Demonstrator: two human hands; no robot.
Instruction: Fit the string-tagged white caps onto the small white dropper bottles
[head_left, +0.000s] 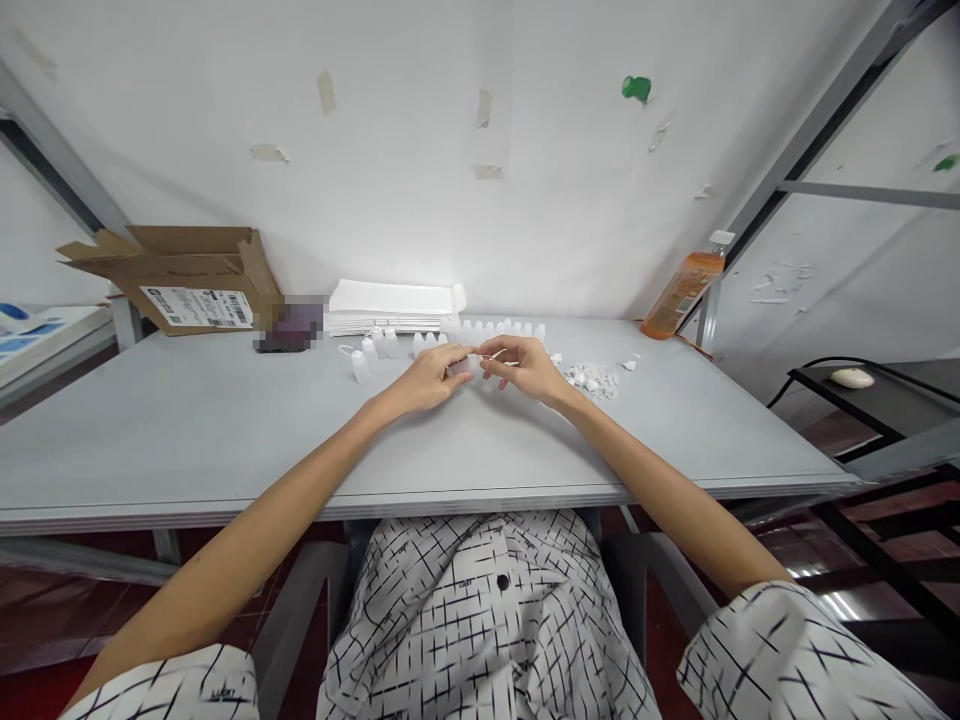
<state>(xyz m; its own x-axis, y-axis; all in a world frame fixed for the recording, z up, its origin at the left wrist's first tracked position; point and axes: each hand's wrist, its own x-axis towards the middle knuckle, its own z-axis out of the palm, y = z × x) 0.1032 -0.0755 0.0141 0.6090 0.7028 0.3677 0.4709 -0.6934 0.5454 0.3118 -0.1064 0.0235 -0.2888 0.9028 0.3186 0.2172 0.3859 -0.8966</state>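
Observation:
My left hand (429,378) is closed around a small translucent white bottle (463,366), which is partly hidden by the fingers. Just to the right, my right hand (531,368) has its thumb and fingers pinched together at the end of this bottle; whatever they hold is too small to name. Behind both hands stand several similar white bottles (499,328) in a row. More of them, some with looped straps, stand left of my left hand, such as one bottle (360,367). A heap of small white strap-like pieces (592,380) lies right of my right hand.
Against the wall are a stack of white sheets (390,300), an open cardboard box (199,275) and a dark, blurred-out item (296,325). An orange drink bottle (684,292) leans at the back right. The grey table's front edge (480,500) is close to my body.

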